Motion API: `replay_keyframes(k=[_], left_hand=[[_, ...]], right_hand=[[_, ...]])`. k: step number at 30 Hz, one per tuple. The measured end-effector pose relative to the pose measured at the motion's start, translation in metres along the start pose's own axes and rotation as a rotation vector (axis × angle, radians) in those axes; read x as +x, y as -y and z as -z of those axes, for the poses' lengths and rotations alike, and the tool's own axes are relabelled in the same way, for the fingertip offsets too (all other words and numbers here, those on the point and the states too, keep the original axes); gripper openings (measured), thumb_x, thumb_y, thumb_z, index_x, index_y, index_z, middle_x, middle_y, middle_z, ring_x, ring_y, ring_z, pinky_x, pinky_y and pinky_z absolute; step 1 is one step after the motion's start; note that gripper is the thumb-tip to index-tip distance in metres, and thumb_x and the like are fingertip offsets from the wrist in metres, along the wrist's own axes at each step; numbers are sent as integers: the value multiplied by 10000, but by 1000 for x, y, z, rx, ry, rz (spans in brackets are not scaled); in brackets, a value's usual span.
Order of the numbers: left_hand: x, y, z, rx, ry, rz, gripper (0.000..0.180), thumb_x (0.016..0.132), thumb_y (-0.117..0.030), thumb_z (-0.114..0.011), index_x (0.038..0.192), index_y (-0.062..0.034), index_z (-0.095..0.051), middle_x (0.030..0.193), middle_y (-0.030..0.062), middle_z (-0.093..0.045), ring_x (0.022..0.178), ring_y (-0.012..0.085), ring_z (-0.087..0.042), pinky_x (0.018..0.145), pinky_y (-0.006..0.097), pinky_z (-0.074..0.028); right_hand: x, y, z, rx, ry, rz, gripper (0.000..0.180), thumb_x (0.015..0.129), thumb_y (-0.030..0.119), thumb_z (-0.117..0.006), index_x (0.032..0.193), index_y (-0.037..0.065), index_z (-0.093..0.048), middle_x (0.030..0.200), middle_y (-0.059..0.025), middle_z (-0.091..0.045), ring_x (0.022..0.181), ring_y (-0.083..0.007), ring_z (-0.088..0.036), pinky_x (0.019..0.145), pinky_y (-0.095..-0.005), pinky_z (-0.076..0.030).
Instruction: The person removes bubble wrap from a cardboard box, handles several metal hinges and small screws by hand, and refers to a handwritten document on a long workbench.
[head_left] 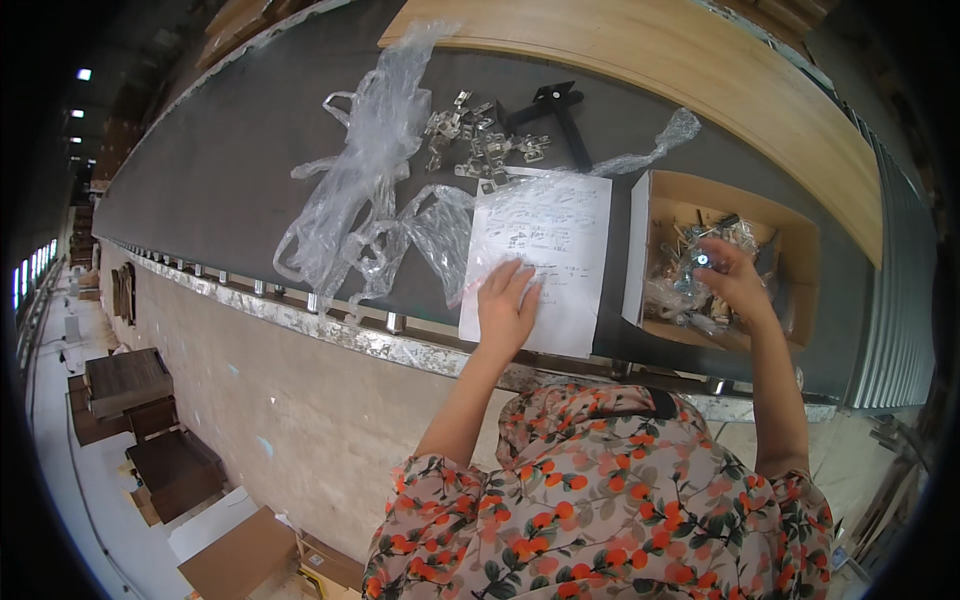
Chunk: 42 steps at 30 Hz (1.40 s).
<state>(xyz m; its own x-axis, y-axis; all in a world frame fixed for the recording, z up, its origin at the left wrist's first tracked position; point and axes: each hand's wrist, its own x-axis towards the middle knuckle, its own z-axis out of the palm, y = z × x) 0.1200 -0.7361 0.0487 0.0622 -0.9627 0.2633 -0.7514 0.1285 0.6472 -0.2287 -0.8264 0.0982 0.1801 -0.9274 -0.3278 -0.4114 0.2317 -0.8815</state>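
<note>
My left hand [508,303] lies with its fingers stretched out on the white sheet of paper [570,315], which carries rows of writing and small marks. Over an open cardboard box [800,285] to the right, my right hand [738,280] pinches a small round piece [702,260] with a pale centre; its exact kind is too small to tell. Below the fingers, the box holds clear plastic bags [700,315] and small metal hardware. Metal hinges [490,145] lie in a loose pile beyond the paper. Beside them is a black T-shaped tool [570,125].
Crumpled clear plastic wrap [360,180] spreads left of the paper, and another twisted strip [660,145] lies toward the box. A long wooden panel [640,40] lines the far side. The dark work surface [220,160] rests on rollers [395,322]. Brown stacked boards [130,380] stand at lower left.
</note>
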Motion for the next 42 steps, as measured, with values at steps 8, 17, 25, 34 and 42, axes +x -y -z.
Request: replay_keyframes(k=[8, 17, 25, 34, 42], left_hand=[[96, 35, 14, 282, 159, -342, 319, 794, -114, -581, 1111, -137, -602, 1253, 100, -504, 1219, 324, -388, 986, 503, -285], [183, 87, 16, 511, 136, -530, 295, 856, -205, -546, 1143, -143, -574, 1222, -12, -543, 1210, 228, -425, 1022, 485, -241], [203, 97, 11, 533, -16, -453, 262, 852, -221, -558, 1095, -132, -596, 1173, -2, -570, 1172, 237, -454, 1008, 456, -269], [134, 78, 36, 210, -13, -425, 192, 755, -108, -608, 943, -78, -625, 1036, 93, -598, 1057, 286, -510, 906, 458, -362], [82, 123, 84, 618, 67, -124, 415, 780, -86, -515, 1194, -81, -528, 1297, 110, -475, 1279, 308, -348, 1054, 499, -223]], right_hand=[[13, 17, -15, -567, -247, 228, 339, 756, 129, -680, 1082, 70, -610, 1146, -129, -558, 938, -233, -585, 699, -278, -475], [-16, 11, -10, -305, -331, 104, 250, 797, 91, -648, 1037, 26, -620, 1118, -83, -574, 882, -138, -569, 690, -238, -460], [7, 73, -48, -374, -348, 302, 207, 800, 56, -631, 1003, 21, -623, 1093, -98, -589, 883, -180, -571, 717, -261, -461], [97, 134, -155, -831, 276, 776, 316, 757, 29, -579, 1067, 95, -589, 1154, -79, -555, 1031, -274, -500, 879, -372, -419], [183, 108, -167, -1156, 243, 788, 383, 738, 15, -550, 1113, 86, -574, 1254, -75, -490, 1122, -244, -443, 946, -371, -371]])
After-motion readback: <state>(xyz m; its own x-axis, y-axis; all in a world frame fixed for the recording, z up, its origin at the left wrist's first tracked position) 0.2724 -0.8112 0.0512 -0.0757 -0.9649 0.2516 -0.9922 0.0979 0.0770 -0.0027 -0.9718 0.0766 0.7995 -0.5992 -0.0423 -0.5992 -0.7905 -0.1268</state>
